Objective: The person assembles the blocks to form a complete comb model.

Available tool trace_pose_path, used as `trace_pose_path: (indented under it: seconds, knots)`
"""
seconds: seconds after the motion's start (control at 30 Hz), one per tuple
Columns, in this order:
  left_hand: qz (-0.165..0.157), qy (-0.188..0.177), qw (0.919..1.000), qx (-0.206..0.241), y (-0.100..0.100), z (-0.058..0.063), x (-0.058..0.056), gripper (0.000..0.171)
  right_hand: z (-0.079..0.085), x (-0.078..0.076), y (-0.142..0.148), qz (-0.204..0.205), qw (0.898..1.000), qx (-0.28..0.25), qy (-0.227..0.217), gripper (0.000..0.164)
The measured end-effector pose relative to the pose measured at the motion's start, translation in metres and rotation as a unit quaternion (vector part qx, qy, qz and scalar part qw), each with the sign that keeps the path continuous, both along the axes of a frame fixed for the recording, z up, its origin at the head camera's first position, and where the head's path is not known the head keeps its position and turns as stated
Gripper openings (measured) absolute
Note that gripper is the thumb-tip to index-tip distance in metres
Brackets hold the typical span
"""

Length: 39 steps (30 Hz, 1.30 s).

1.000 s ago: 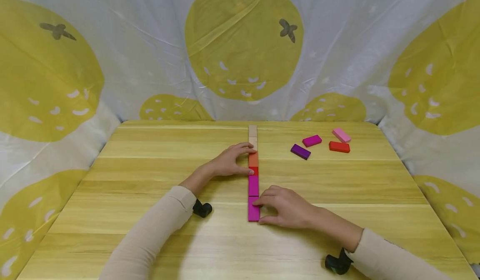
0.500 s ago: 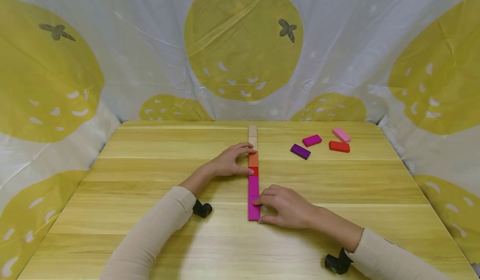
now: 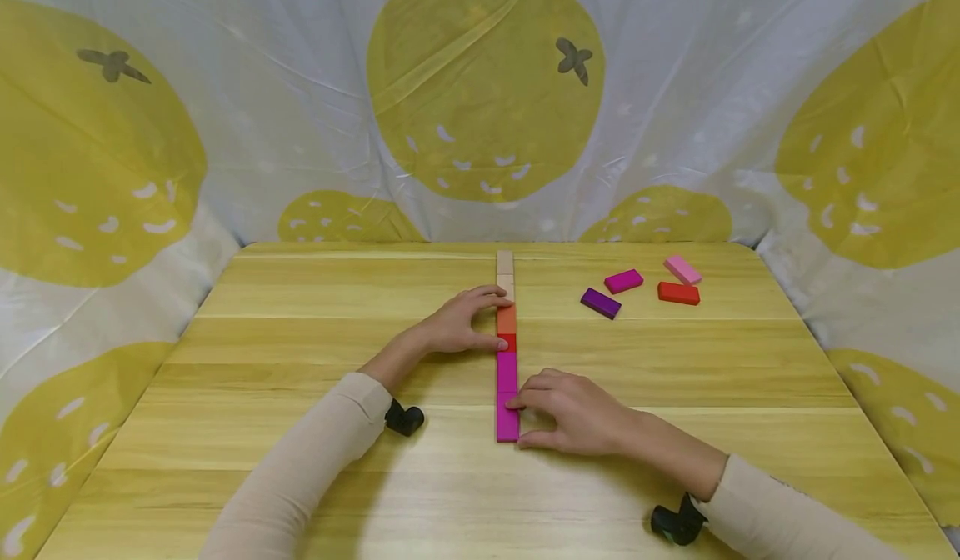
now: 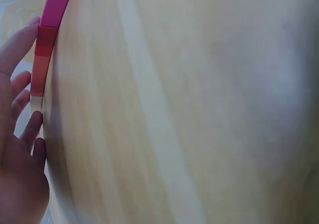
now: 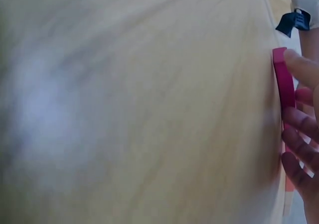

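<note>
A straight row of flat wooden blocks runs away from me down the middle of the table. From far to near come beige blocks [image 3: 506, 262], an orange block [image 3: 507, 319], a red block [image 3: 512, 342] and two magenta blocks, the farther [image 3: 507, 372] and the nearest [image 3: 506, 427]. My left hand [image 3: 457, 323] rests on the row from the left, thumb on the red block, forefinger near the orange one's far end. From the right, my right hand [image 3: 577, 417] holds the nearest magenta block, forefinger on its top and thumb at its near corner.
Loose blocks lie at the back right of the table [image 3: 300, 443]: purple [image 3: 601, 303], magenta [image 3: 624, 281], red [image 3: 678, 293] and pink [image 3: 683, 269]. A cloth [image 3: 300, 110] with yellow fruit prints hangs behind and beside the table. Black wrist cameras sit under both sleeves.
The nearest magenta block has shifted slightly away from me, and the dark seam between the two magenta blocks has narrowed. Both hands stay almost still.
</note>
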<state>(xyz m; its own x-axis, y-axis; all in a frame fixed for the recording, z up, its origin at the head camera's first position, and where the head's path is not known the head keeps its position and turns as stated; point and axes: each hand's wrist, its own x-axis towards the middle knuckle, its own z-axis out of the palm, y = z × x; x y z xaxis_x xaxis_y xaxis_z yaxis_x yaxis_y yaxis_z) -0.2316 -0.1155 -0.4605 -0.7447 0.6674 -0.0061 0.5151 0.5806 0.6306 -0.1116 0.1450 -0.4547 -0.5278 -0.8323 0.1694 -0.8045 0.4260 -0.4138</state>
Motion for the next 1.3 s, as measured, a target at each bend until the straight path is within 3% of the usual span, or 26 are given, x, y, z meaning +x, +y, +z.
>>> trace_pose_path:
  seconds: [0.23,0.4,0.6,0.77,0.9,1.03,1.13,1.3]
  knots:
    - [-0.003,-0.025,0.9995,0.020,0.001,0.008,-0.004,0.071,0.012,-0.008,0.014,-0.007,0.997,-0.003,-0.080,0.043]
    - [0.033,-0.063,0.9952,0.068,-0.003,0.013,-0.010,0.071,0.019,-0.027,0.034,-0.027,0.997,-0.007,-0.072,0.043]
    - [0.081,-0.040,0.9922,0.086,-0.003,0.013,-0.025,0.064,0.025,-0.061,0.067,-0.094,0.993,-0.041,-0.063,0.039]
    - [0.111,-0.016,0.9895,0.091,0.002,0.010,-0.038,0.060,0.021,-0.087,0.093,-0.164,0.983,-0.065,-0.053,0.038]
    - [0.133,-0.008,0.9865,0.094,0.008,0.006,-0.046,0.055,0.016,-0.101,0.107,-0.216,0.973,-0.060,-0.056,0.038]
    - [0.154,-0.019,0.9819,0.108,0.012,0.002,-0.052,0.053,0.010,-0.112,0.113,-0.242,0.966,-0.067,-0.060,0.040]
    - [0.149,-0.026,0.9820,0.114,0.013,-0.001,-0.055,0.055,0.005,-0.118,0.115,-0.250,0.964,-0.072,-0.064,0.040]
    - [0.112,-0.022,0.9891,0.094,0.018,-0.003,-0.059,0.058,-0.002,-0.123,0.120,-0.259,0.963,-0.044,-0.054,0.037]
